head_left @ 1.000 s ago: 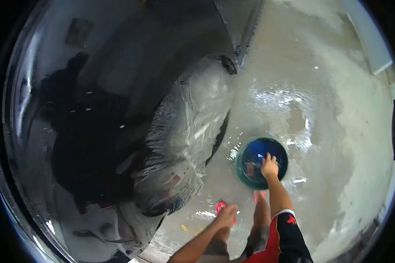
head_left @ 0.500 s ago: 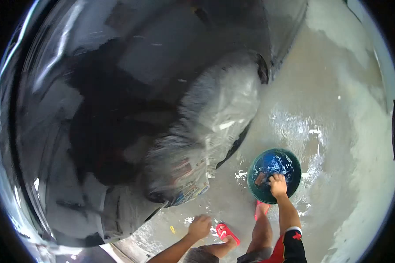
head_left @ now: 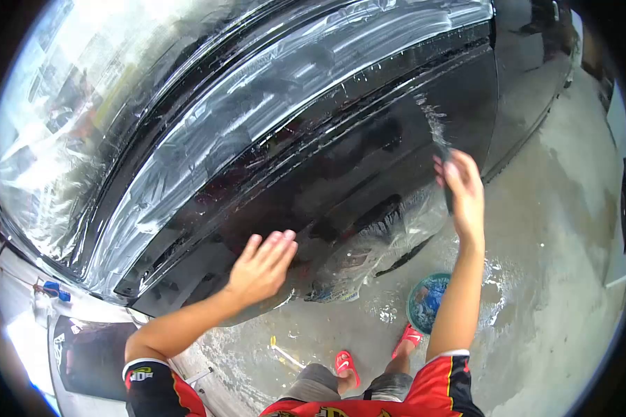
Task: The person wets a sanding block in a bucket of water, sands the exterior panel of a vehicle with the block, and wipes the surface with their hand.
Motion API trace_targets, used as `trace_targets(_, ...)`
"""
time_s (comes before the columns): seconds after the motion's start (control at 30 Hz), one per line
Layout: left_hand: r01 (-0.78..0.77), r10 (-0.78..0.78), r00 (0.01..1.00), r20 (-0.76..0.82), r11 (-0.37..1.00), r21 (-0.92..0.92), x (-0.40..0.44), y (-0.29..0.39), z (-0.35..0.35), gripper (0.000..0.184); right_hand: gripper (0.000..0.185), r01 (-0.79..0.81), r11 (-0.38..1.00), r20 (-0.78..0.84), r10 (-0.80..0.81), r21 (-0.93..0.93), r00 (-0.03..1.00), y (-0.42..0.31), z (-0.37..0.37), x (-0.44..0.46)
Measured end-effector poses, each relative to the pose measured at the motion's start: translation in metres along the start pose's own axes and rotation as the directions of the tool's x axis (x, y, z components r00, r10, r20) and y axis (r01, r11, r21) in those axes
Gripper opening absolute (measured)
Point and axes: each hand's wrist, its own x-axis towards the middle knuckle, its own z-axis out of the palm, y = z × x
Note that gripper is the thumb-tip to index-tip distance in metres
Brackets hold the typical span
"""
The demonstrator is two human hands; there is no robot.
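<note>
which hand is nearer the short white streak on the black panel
Right: the right hand is just below the streak in view; the left hand is far to its lower left.

Black car (head_left: 368,167), green bucket (head_left: 412,310), red sandals (head_left: 348,375)

The shirt (head_left: 341,410) is red and black with thin yellow lines. Its short sleeves (head_left: 153,393) have white edges. The shorts (head_left: 316,382) look gray. The red slippers (head_left: 346,370) have a small white mark, maybe a swoosh.
</note>
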Motion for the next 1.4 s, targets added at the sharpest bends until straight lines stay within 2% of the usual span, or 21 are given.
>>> trace_targets(0.03, 0.018, -0.016, 0.999, -0.04, 0.998, 0.066, 0.0, -0.014, 0.0, 0.057, 0.039, -0.064, 0.995, -0.146, 0.075, 0.082, 0.986, 0.015, -0.02, -0.019)
trace_targets(0.13, 0.177, -0.178, 0.982, 0.063, 0.984, 0.023, 0.03, -0.032, 0.003, 0.067, 0.029, -0.334, 0.877, -0.512, 0.122, -0.345, 0.85, 0.181, -0.126, -0.098)
trace_targets(0.23, 0.163, -0.145, 0.983, -0.109, 0.971, 0.177, 0.112, -0.027, 0.021, 0.074, 0.035, -0.566, 0.673, -0.604, 0.217, -0.477, 0.767, 0.289, -0.171, -0.197)
trace_targets(0.33, 0.218, -0.203, 0.953, -0.225, 0.975, 0.045, 0.228, 0.011, 0.025, 0.082, 0.036, -0.687, 0.49, -0.561, 0.401, -0.537, 0.724, 0.353, -0.195, -0.258)
trace_targets(0.47, -0.095, 0.046, 0.964, -0.263, 0.98, -0.176, 0.316, 0.083, 0.069, 0.069, 0.038, -0.818, 0.246, -0.582, 0.599, -0.52, 0.55, 0.454, -0.24, -0.311)
trace_targets(0.5, -0.201, 0.142, 0.946, -0.291, 0.962, -0.187, 0.306, 0.108, 0.086, 0.063, 0.044, -0.769, 0.179, -0.58, 0.558, -0.614, 0.593, 0.448, -0.243, -0.313)
trace_targets(0.57, -0.34, 0.252, 0.93, -0.267, 0.864, -0.371, 0.264, 0.147, 0.12, 0.055, 0.057, -0.751, -0.025, -0.64, 0.542, -0.66, 0.544, 0.499, -0.277, -0.345)
trace_targets(0.63, -0.418, 0.374, 0.908, -0.188, 0.801, -0.429, 0.211, 0.17, 0.143, 0.055, 0.052, -0.535, -0.377, -0.651, 0.511, -0.756, 0.561, 0.516, -0.299, -0.372)
trace_targets(0.67, -0.406, 0.4, 0.908, -0.126, 0.759, -0.509, 0.185, 0.176, 0.154, 0.053, 0.069, -0.447, -0.328, -0.554, 0.459, -0.832, 0.695, 0.534, -0.319, -0.399)
trace_targets(0.7, -0.427, 0.439, 0.892, -0.113, 0.731, -0.533, 0.165, 0.18, 0.16, 0.047, 0.047, -0.315, -0.306, -0.435, 0.517, -0.898, 0.738, 0.538, -0.335, -0.416)
trace_targets(0.77, -0.404, 0.484, 0.875, -0.003, 0.726, -0.557, 0.112, 0.179, 0.175, 0.047, 0.036, -0.323, -0.109, -0.319, 0.619, -0.94, 0.718, 0.55, -0.357, -0.453)
trace_targets(0.8, -0.393, 0.504, 0.862, 0.051, 0.729, -0.56, 0.086, 0.176, 0.178, 0.049, 0.036, -0.322, -0.126, -0.327, 0.625, -0.938, 0.709, 0.546, -0.362, -0.466)
trace_targets(0.87, -0.398, 0.57, 0.797, 0.199, 0.744, -0.536, 0.037, 0.162, 0.165, 0.053, 0.031, 0.036, 0.028, 0.045, 0.546, -0.999, 0.836, 0.512, -0.356, -0.454)
trace_targets(0.93, -0.379, 0.579, 0.763, 0.287, 0.761, -0.527, -0.004, 0.137, 0.143, 0.057, 0.024, 0.129, 0.2, 0.224, 0.579, -0.971, 0.784, 0.453, -0.328, -0.413)
trace_targets(1.0, -0.329, 0.507, 0.78, 0.367, 0.831, -0.449, -0.024, 0.107, 0.11, 0.056, 0.022, 0.519, 0.295, 0.596, 0.377, -0.803, 0.709, 0.348, -0.238, -0.336)
trace_targets(1.07, -0.245, 0.362, 0.872, 0.329, 0.906, -0.346, -0.034, 0.078, 0.083, 0.052, 0.031, 0.596, 0.539, 0.746, 0.097, -0.596, 0.659, 0.234, -0.114, -0.243)
trace_targets(1.17, -0.022, 0.02, 0.977, 0.213, 1.0, 0.008, -0.007, 0.049, 0.055, 0.061, 0.038, 0.584, 0.691, 0.714, -0.138, -0.427, 0.686, 0.088, 0.021, -0.112)
trace_targets(1.27, 0.049, -0.064, 0.995, 0.071, 0.98, 0.195, 0.049, 0.017, 0.052, 0.063, 0.033, 0.439, 0.717, 0.307, -0.318, -0.541, 0.897, 0.016, 0.057, -0.012)
trace_targets(1.3, 0.07, -0.08, 0.995, 0.052, 0.98, 0.186, 0.079, 0.011, 0.042, 0.066, 0.024, 0.319, 0.83, 0.105, -0.306, -0.457, 0.946, 0.008, 0.052, 0.002)
trace_targets(1.37, 0.054, -0.042, 0.997, -0.066, 0.978, 0.2, 0.156, 0.001, 0.028, 0.068, 0.02, -0.09, 0.98, -0.202, 0.054, -0.178, 0.978, 0.004, 0.023, 0.003)
trace_targets(1.4, 0.088, -0.074, 0.991, -0.107, 0.987, 0.133, 0.199, 0.0, 0.016, 0.071, 0.022, -0.131, 0.978, -0.136, 0.109, -0.163, 0.985, 0.02, 0.002, -0.006)
